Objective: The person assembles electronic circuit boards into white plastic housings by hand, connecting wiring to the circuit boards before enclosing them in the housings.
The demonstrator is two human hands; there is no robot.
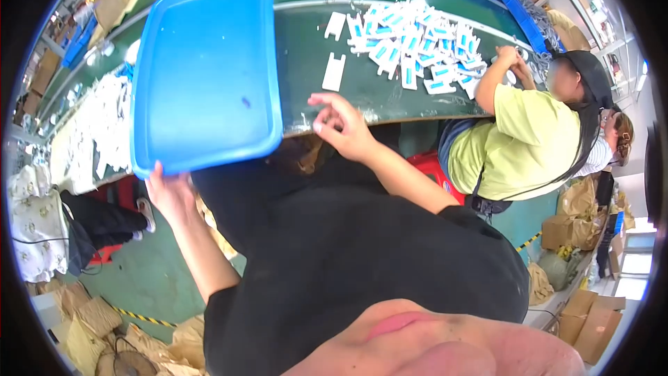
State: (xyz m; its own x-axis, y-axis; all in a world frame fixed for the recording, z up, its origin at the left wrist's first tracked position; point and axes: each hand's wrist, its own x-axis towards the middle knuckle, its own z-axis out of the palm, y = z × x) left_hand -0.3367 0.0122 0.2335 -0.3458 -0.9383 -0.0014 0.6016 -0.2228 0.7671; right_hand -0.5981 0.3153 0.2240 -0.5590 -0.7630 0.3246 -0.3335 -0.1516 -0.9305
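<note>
A large blue plastic tray (209, 76) stands tilted up at the table's front edge, with a few dark marks on its inner face. At its near left corner, my left hand (170, 191) grips the rim, its fingers partly hidden by the tray. Right of the tray, my right hand (346, 129) hovers by the table edge. Its fingers are bent but apart, and nothing shows between them. Beyond that hand, two white plastic pieces (334, 72) lie apart from a heap of similar white pieces with blue parts (417, 42).
A co-worker in a yellow-green shirt (522, 132) sits at the right, hands at the green table (299, 42). Many white pieces (97, 125) cover the table at left. Blue bins (518, 14) line the back right. Cardboard boxes (591, 317) stand at lower right.
</note>
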